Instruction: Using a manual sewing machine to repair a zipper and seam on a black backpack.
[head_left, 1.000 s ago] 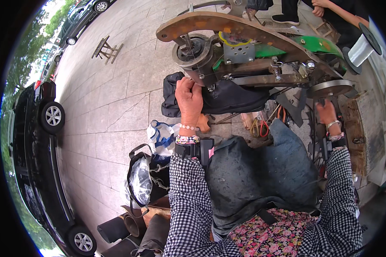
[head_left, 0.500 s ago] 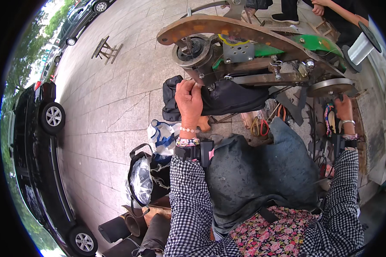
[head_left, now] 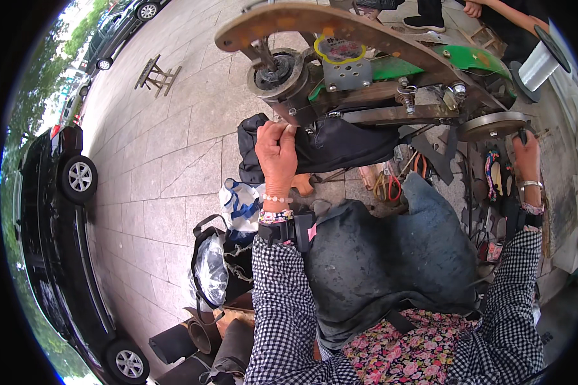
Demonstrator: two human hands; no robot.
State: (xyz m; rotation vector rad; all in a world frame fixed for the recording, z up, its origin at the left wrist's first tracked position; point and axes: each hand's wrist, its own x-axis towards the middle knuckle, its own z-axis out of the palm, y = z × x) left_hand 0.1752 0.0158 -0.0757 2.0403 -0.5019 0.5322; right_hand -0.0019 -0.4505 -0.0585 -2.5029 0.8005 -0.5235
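A hand-cranked sewing machine (head_left: pixel 359 33) with a rusty curved arm and a green body stands in front of me. Under its round metal head (head_left: pixel 288 96) lies black cloth (head_left: pixel 347 146). Close below that head, my left hand (head_left: pixel 276 149) is closed in a pinch at the cloth's edge; the fingers partly hide what is between them. At the right, my right hand (head_left: pixel 527 157) wraps round the dark crank handle (head_left: pixel 523 136) on the rim of the metal handwheel (head_left: pixel 492 126). A spool of white thread (head_left: pixel 541 66) is mounted behind the wheel.
A dark apron (head_left: pixel 385 263) covers my lap. Scissors (head_left: pixel 387 188) and other tools lie beyond it. Left of me are a black bag (head_left: pixel 212 266) and dark rolls (head_left: pixel 170 343). A wooden stool (head_left: pixel 157 76), a parked black car (head_left: pixel 54 244) and another person's hand (head_left: pixel 473 9) are farther off.
My right hand has swung outward and slightly up along the wheel's rim with the crank handle. My left hand keeps its pinch by the head. The whole view has shifted a little.
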